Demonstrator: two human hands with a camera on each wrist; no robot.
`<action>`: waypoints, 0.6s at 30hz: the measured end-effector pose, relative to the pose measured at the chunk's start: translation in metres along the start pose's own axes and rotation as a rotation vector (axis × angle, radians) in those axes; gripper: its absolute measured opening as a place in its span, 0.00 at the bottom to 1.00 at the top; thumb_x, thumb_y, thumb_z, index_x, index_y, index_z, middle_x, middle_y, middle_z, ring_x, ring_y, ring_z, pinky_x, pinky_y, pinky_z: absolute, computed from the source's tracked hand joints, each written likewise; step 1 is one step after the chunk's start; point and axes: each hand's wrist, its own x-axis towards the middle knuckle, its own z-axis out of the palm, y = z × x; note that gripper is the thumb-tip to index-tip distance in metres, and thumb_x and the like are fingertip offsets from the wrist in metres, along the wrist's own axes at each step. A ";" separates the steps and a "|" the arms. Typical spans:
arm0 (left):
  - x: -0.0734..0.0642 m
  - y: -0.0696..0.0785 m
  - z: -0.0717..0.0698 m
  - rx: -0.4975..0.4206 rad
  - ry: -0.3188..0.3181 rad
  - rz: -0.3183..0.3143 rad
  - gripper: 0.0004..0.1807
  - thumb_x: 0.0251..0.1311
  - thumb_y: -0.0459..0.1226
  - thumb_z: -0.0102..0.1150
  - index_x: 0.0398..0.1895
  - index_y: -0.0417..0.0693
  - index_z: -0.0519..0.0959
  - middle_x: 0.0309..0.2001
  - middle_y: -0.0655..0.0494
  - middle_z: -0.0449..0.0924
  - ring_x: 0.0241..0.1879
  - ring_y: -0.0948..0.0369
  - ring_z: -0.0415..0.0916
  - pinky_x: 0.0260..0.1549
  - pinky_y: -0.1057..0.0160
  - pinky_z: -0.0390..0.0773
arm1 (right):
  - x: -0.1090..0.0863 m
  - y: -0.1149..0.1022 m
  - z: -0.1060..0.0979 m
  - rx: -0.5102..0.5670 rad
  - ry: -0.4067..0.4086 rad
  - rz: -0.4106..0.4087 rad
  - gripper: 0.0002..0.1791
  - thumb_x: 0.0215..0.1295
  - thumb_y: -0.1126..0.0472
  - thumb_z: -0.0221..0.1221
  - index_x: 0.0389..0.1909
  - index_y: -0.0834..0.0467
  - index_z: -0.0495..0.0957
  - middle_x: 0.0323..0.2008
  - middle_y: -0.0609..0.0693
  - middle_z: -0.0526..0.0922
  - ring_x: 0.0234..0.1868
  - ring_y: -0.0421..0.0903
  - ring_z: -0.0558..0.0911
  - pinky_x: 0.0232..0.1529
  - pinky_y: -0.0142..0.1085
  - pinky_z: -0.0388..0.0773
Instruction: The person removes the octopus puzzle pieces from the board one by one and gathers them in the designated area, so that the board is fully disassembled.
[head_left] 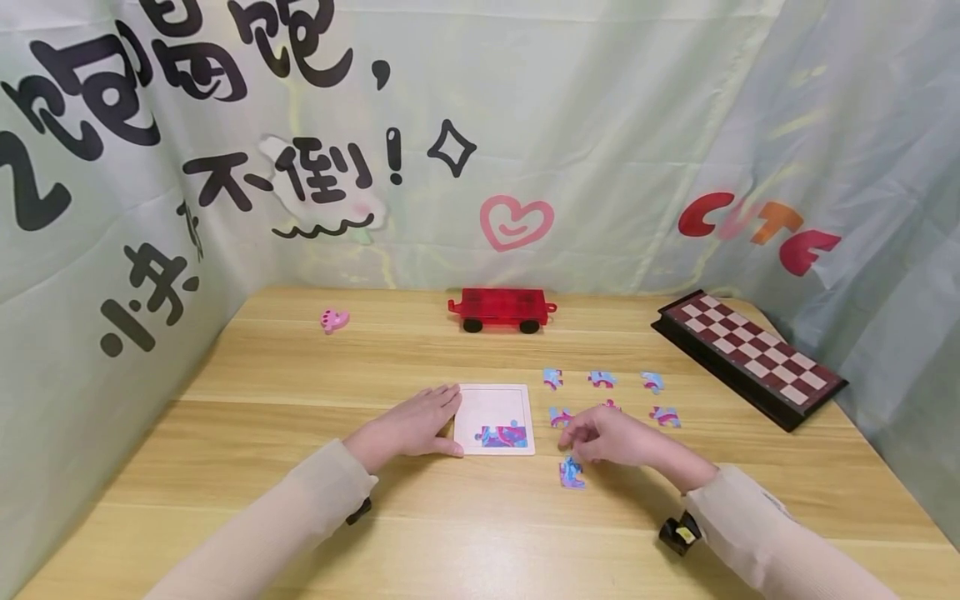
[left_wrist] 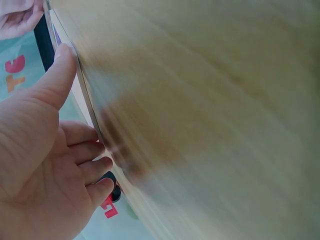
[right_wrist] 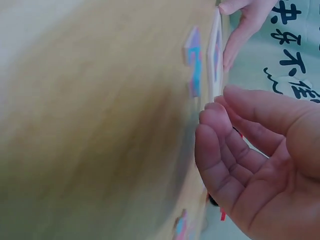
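A white square puzzle tray [head_left: 491,404] lies on the table, with joined blue and purple pieces [head_left: 504,436] in its lower right part. My left hand [head_left: 420,421] rests against the tray's left side, fingers extended and thumb at the near corner; the left wrist view shows the hand [left_wrist: 55,150] touching that edge. My right hand [head_left: 611,435] hovers right of the tray, fingers loosely bent. Nothing shows between its fingers in the right wrist view, where the hand [right_wrist: 255,150] is close up. Just below it lies a jigsaw piece [head_left: 572,473]. Another piece [head_left: 560,417] is by its fingertips.
Several loose jigsaw pieces lie in rows beyond my right hand, among them one piece [head_left: 652,382] at the far right; the hand partly hides another. A red toy wagon [head_left: 502,307] stands at the back, a pink paw-shaped thing [head_left: 333,320] at back left, a chessboard box [head_left: 750,354] at right.
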 end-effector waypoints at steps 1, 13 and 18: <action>0.000 0.000 0.000 -0.002 0.000 -0.002 0.48 0.55 0.60 0.52 0.68 0.35 0.54 0.70 0.43 0.48 0.68 0.50 0.44 0.64 0.54 0.46 | 0.002 -0.001 0.000 -0.011 0.007 -0.007 0.06 0.58 0.70 0.59 0.36 0.64 0.79 0.19 0.46 0.72 0.19 0.39 0.68 0.20 0.29 0.68; 0.000 0.001 0.001 -0.004 -0.003 -0.014 0.48 0.55 0.60 0.52 0.68 0.36 0.54 0.70 0.44 0.47 0.69 0.51 0.44 0.64 0.54 0.46 | 0.042 -0.028 0.016 -0.102 0.035 -0.078 0.07 0.57 0.69 0.61 0.38 0.61 0.78 0.26 0.44 0.75 0.28 0.42 0.74 0.31 0.33 0.74; 0.000 0.001 0.001 -0.002 0.000 -0.016 0.48 0.55 0.60 0.52 0.68 0.36 0.55 0.70 0.44 0.48 0.68 0.51 0.44 0.64 0.54 0.46 | 0.058 -0.033 0.024 -0.109 0.031 -0.092 0.09 0.56 0.69 0.61 0.39 0.63 0.78 0.27 0.44 0.75 0.29 0.41 0.74 0.30 0.31 0.74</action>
